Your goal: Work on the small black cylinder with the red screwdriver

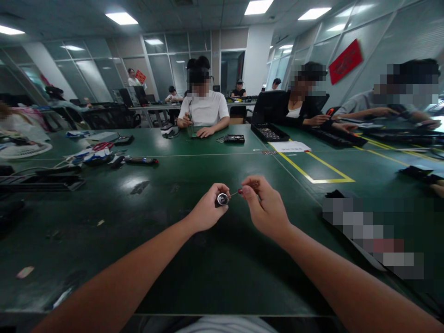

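The long dark green worktop (173, 259) filled an office with glass walls. Above it, the left hand (206, 210) was closed around a small round silver-and-black metal part (222, 199). The right hand (265, 208) pinched a thin red-handled screwdriver (240, 191), its tip at the part.

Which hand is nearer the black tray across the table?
Right. The right hand, holding a small screwdriver, sits below the black tray; the left hand is further left.
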`<state>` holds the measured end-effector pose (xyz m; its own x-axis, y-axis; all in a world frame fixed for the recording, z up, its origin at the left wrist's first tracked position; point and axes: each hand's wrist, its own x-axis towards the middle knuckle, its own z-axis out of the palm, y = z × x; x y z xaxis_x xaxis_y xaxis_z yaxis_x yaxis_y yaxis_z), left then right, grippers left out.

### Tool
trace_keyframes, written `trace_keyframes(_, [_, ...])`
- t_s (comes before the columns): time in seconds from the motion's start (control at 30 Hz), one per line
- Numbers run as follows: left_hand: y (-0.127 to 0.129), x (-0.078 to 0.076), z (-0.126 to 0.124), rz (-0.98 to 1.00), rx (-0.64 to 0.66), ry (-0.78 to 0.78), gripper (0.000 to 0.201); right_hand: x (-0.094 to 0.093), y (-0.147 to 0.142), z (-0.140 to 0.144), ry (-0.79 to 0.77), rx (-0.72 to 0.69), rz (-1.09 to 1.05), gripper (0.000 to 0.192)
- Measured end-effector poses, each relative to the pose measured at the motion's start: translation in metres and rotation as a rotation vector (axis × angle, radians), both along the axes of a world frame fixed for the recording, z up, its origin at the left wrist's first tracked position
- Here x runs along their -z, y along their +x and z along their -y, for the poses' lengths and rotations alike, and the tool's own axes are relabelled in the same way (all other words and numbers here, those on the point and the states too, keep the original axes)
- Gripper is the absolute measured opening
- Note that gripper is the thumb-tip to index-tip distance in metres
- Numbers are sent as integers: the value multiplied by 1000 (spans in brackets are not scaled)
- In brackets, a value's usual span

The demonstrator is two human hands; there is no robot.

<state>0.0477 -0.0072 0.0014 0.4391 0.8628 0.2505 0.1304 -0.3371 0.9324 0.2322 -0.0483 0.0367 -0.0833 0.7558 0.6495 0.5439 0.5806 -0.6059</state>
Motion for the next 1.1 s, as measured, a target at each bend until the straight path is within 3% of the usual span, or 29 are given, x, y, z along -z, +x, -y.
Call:
trace_keyframes(0.13, [-2, 6, -5, 46, 17, -77, 31, -2, 2, 3, 11, -72, 8, 18])
trace_keyframes(0.27, [-2, 13, -7, 65, 25, -74, 32, -4, -1, 6, 55, -29, -19, 27])
trace_keyframes(0.5, [-1, 17, -8, 97, 9, -60, 37, -4, -2, 5, 134, 61, 20, 15])
trace_keyframes(0.67, [-2, 20, -8, 0, 9, -42, 45, -5, -1, 5, 136, 46, 68, 21])
trace_keyframes(1.1, [-5, 23, -10, -19, -22, 23, 35, -9, 1, 5, 125, 71, 133, 26])
